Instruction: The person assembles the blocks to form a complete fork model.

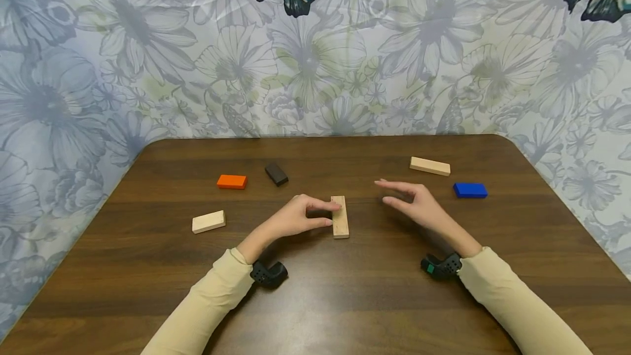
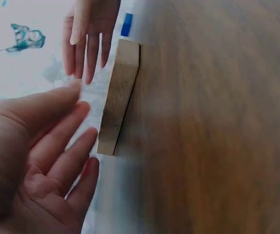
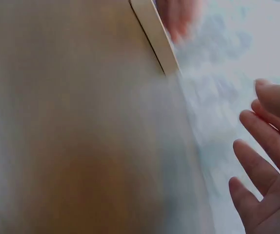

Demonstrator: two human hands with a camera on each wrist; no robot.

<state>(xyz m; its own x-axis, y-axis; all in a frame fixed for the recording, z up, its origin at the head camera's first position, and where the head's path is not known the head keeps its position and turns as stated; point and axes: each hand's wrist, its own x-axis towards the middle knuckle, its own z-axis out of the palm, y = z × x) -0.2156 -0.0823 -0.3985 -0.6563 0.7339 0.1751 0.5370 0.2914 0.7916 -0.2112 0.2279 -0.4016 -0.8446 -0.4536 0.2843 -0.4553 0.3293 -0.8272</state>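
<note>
A plain wooden block (image 1: 340,223) lies flat near the table's middle, its long side pointing away from me. My left hand (image 1: 299,216) is at its left side, fingers extended and thumb apart; in the head view the fingertips overlap the block's edge. The left wrist view shows that hand (image 2: 57,161) beside the same block (image 2: 118,97), not wrapped round it; contact is hard to tell. To the block's right, my right hand (image 1: 416,204) hovers over the table with fingers loosely extended and nothing in them. The right wrist view shows its spread fingers (image 3: 259,165).
Left of centre lie an orange block (image 1: 231,182), a black block (image 1: 276,174) and another wooden block (image 1: 208,222). At the right are a wooden block (image 1: 430,166) and a blue block (image 1: 470,190). The brown table (image 1: 315,300) ends at a flowered wall (image 1: 315,81).
</note>
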